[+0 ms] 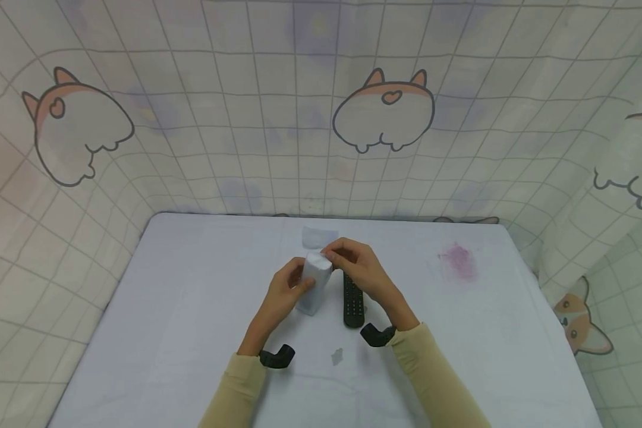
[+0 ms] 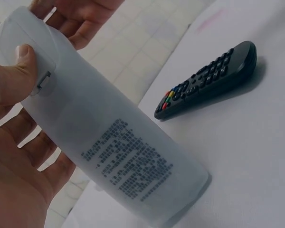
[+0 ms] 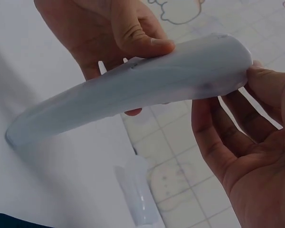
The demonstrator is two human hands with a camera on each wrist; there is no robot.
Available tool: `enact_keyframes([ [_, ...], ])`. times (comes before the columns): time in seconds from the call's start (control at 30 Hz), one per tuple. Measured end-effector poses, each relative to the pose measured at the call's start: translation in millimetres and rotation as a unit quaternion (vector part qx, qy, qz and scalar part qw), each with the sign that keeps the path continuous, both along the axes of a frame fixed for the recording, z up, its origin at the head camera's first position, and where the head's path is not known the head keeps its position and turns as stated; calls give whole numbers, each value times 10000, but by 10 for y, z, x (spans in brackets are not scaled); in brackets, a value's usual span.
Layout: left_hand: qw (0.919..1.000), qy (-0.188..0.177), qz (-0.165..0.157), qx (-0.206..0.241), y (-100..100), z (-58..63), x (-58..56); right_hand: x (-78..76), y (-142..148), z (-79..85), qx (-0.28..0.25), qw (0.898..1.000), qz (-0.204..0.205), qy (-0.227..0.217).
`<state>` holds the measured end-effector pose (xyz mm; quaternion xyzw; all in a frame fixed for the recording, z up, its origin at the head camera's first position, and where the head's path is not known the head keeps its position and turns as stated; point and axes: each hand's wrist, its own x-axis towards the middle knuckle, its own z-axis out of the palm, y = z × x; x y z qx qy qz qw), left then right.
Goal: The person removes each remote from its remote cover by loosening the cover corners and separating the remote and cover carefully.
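A white remote control stands tilted on its lower end on the table, in what looks like a translucent cover. Rows of printed text and a small latch on its back show in the left wrist view. My left hand grips its upper half, the thumb lying over the latch area. At the top end, my right hand pinches the edge between thumb and fingers; the right wrist view shows the thumb there. A black remote control with coloured buttons lies just right of the white one, beneath the right wrist.
A flat translucent sleeve lies near the back edge of the white-covered table. A pink stain marks the cloth at the right. Behind the table hangs a grid-patterned curtain with cartoon animals.
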<state>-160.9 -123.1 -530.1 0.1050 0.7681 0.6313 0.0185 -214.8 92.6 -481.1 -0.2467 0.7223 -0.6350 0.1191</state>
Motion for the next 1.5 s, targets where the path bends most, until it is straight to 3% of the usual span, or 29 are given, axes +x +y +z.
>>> enact_keyframes([
  [0.23,9999,-33,-5,96,11,-61,-63,-87,59,-32,-27,9993,343,-114],
  [0.67,9996,-159,88,211,-10,-100,-19,-121,-5,-73,-371,9962,781,-51],
  [0.97,9995,-132,55,264,-60,-112,22,-109,-137,-158,-968,9890,1119,-50],
  [1.23,9991,-184,54,367,-92,-128,43,-88,-230,-192,-1021,9900,974,63],
  [1.5,9995,-122,66,270,-48,-141,66,-90,-303,-224,-881,9942,564,241],
])
